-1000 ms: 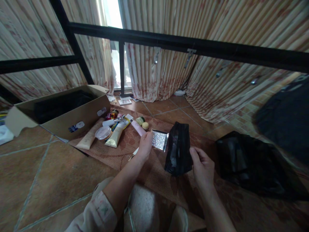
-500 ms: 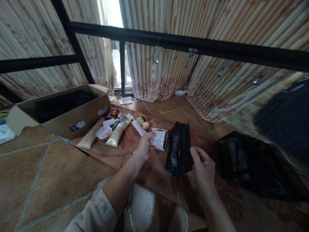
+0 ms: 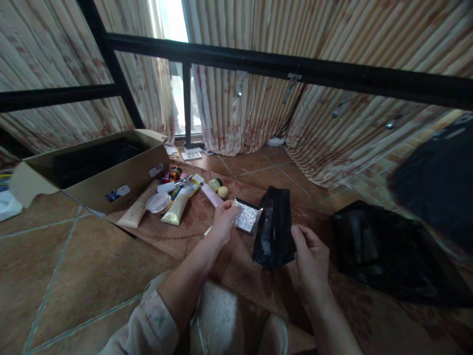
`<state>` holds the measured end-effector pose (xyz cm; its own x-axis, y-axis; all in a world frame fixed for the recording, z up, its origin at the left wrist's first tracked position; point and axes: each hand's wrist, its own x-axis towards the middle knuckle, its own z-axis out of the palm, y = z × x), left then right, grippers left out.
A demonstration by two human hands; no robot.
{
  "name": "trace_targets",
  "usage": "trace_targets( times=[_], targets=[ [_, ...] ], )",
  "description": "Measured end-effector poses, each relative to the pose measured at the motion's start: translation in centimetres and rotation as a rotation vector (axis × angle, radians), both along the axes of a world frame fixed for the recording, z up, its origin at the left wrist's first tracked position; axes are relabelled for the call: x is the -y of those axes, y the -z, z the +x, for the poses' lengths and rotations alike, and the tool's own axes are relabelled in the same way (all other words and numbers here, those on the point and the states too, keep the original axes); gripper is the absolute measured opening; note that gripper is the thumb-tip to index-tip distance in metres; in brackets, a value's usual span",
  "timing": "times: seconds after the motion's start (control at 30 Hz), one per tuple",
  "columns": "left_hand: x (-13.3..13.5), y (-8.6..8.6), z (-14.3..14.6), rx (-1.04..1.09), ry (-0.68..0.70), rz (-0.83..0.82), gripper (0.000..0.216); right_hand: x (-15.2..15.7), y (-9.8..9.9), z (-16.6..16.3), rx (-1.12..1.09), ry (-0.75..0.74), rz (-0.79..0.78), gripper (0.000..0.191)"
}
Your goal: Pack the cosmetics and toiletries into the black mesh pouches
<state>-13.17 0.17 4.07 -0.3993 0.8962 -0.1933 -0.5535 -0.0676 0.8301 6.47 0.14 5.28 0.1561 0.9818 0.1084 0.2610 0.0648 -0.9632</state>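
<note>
Patterned brown mat [image 3: 240,266] on a tiled floor [image 3: 92,266], curtains [image 3: 225,113] behind.
Over the mat's middle, the left hand [image 3: 222,222] pinches a glittery silver case [image 3: 247,215] between thumb and fingers, just beside a black pouch [image 3: 273,229] whose right side the right hand [image 3: 312,251] pinches. Towards the mat's left edge lie a tan tube [image 3: 138,208], a round container [image 3: 158,202] and a pale gold tube [image 3: 176,207]; a cardboard box [image 3: 136,183] stands along that edge.

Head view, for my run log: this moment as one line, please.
left hand: holds flat silver-glitter case | right hand: holds black fabric pouch | case: outside pouch
</note>
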Motion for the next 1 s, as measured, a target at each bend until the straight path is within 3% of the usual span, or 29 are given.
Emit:
trace_targets(
  times=[0.23, 0.57, 1.0],
  targets=[
    [0.06, 0.00, 0.07, 0.012, -0.013, -0.021, 0.014, 0.08, -0.32, -0.04, 0.012, -0.013, 0.012, 0.043],
    [-0.04, -0.34, -0.05, 0.219, -0.013, -0.076, 0.018, 0.08, -0.33, -0.03, 0.015, -0.005, 0.004, 0.041],
    [0.21, -0.15, 0.05, 0.081, 0.031, -0.008, 0.017, -0.05, 0.14, 0.07, 0.006, -0.008, 0.013, 0.041]
  ],
)
